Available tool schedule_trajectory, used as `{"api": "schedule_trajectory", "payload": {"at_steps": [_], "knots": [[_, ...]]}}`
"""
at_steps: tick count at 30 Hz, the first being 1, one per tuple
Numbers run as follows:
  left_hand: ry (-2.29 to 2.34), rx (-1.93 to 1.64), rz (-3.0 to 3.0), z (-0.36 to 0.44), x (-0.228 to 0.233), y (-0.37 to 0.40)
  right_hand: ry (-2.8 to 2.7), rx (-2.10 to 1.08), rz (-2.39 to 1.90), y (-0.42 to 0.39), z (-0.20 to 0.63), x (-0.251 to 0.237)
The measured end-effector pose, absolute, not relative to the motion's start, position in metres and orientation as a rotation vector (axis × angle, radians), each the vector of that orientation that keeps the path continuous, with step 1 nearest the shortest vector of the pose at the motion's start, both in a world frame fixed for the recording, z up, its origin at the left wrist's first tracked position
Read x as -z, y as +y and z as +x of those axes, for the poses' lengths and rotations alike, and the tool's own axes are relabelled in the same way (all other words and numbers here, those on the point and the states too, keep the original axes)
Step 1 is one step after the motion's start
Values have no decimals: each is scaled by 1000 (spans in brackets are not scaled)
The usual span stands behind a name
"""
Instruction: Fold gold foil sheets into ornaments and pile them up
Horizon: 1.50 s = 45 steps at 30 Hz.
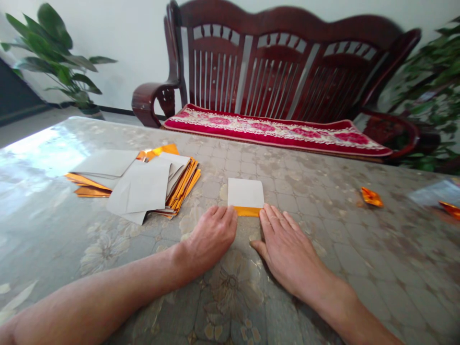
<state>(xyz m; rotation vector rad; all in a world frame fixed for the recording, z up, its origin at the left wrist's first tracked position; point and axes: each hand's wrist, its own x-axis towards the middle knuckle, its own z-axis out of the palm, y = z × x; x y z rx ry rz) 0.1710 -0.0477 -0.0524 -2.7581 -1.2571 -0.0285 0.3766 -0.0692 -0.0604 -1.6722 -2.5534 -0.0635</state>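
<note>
A small sheet of paper [246, 193], white side up, lies on the table in front of me with a narrow gold-orange strip [247, 211] folded up along its near edge. My left hand [212, 235] rests palm down with its fingertips at the left end of that strip. My right hand [285, 247] lies flat, fingers together, with its fingertips touching the strip's right end. Neither hand holds anything.
A loose stack of gold-and-white sheets [143, 184] lies to the left on the floral table cover [323, 201]. A small folded gold piece [372, 197] sits at the right, another [450, 208] at the far right edge. A dark wooden bench [280, 76] stands behind the table.
</note>
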Motion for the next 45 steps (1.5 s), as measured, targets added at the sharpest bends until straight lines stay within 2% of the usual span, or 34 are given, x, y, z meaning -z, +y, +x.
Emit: {"api": "schedule_trajectory", "payload": {"at_steps": [12, 20, 27, 31, 33, 35, 39, 45], "knots": [[-1265, 196, -2905, 178, 54, -48, -2307, 187, -1918, -37, 394, 62], [-1324, 275, -2920, 182, 59, -48, -2166, 69, -1798, -24, 385, 72], [-1210, 348, -3016, 183, 58, -50, -2010, -240, -1641, -20, 370, 73], [-1149, 588, -3091, 180, 60, -47, -1872, -329, -1618, -27, 367, 65], [-1108, 859, -3050, 175, 60, -47, -1852, -184, -1574, -33, 370, 56], [-1039, 1139, -2912, 168, 58, -48, -1922, 101, -1471, -38, 375, 46], [-890, 1368, -2687, 160, 57, -50, -2068, 582, -1209, -46, 382, 36], [-939, 1465, -2572, 164, 56, -34, -2110, 723, -908, -48, 378, 45]]}}
